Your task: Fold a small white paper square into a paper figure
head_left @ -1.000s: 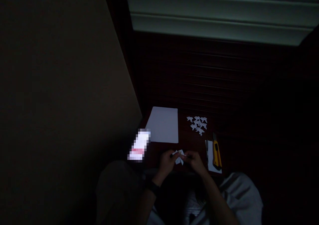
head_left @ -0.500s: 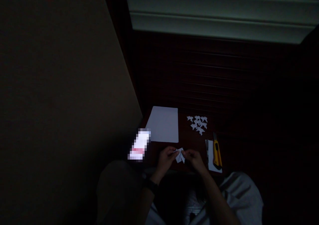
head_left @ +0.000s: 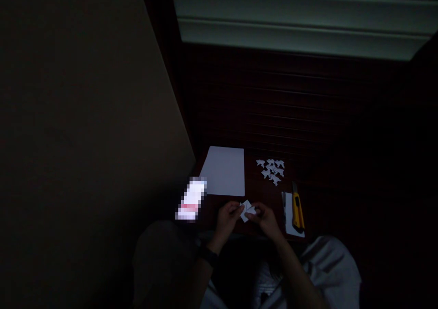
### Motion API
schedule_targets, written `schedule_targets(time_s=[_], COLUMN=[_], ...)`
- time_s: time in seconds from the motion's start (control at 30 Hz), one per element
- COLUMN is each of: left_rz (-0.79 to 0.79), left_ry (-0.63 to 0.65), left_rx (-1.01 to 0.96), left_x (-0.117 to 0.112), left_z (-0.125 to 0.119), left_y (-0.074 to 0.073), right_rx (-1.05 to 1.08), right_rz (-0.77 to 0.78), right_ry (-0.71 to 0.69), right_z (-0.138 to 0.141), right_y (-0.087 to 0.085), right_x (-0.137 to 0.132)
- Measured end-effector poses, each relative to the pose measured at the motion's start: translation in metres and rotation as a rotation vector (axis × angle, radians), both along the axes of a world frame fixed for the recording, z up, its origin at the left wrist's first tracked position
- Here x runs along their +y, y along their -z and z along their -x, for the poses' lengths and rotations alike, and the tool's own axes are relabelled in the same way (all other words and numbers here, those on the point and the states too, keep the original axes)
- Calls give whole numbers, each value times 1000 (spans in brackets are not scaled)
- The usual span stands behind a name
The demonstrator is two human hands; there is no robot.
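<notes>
A small folded piece of white paper is held between my two hands above the near edge of the dark table. My left hand pinches its left side, thumb on top. On the other side my right hand grips the right part, its thumb lying over the lower right of the paper. The visible face is roughly diamond-shaped with a crease line. Fingers under the paper are hidden.
Large white sheets lie at the table's back left, beside a glowing, pixelated phone-like screen. Several small folded paper figures are heaped at the back right. A yellow utility knife rests on white paper at right.
The folded paper has gone from a shape with a flap sticking out at lower right to a more compact diamond. My right thumb has moved down and left onto it.
</notes>
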State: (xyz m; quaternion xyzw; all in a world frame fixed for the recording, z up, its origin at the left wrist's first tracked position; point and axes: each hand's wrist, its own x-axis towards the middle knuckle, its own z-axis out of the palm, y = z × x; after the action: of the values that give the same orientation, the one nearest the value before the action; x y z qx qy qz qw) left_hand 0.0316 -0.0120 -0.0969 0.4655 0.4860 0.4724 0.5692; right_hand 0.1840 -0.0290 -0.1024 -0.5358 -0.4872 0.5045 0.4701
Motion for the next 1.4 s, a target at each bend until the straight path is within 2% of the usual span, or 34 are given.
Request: schedule_targets(time_s=[0.23, 0.4, 0.53, 0.73, 0.87, 0.97, 1.07, 1.17, 1.33, 1.4], left_rz=[-5, -39, -65, -82, -126, -144, -139, -156, -332, -360], left_ry=[41, 93, 173, 298, 423, 383, 299, 268, 166, 91], left_rx=[9, 12, 114, 192, 289, 291, 281, 281, 373, 452], left_x=[0, 0, 2, 7, 13, 20, 25, 25, 18, 13], left_z=[1, 3, 5, 18, 24, 21, 14, 9, 10, 12], left_y=[1, 1, 0, -13, -26, -30, -30, -30, -41, -47], right_rx=[5, -74, -157, -194, -209, -154, -102, -83, -39, -32], right_rz=[-34, -142, -203, -207, -121, -61, -55, -45, 16, -22], right_ry=[41, 104, 32, -42, -74, -66, -35, -13, 27, 54], right_z=[0, 3, 5, 9, 3, -4, -8, -8, -6, -7], right_y=[-5, -12, -17, -17, -15, -17, -22, -26, -27, -29], right_x=[1, -1, 0, 2, 2, 2, 1, -2, -2, -1])
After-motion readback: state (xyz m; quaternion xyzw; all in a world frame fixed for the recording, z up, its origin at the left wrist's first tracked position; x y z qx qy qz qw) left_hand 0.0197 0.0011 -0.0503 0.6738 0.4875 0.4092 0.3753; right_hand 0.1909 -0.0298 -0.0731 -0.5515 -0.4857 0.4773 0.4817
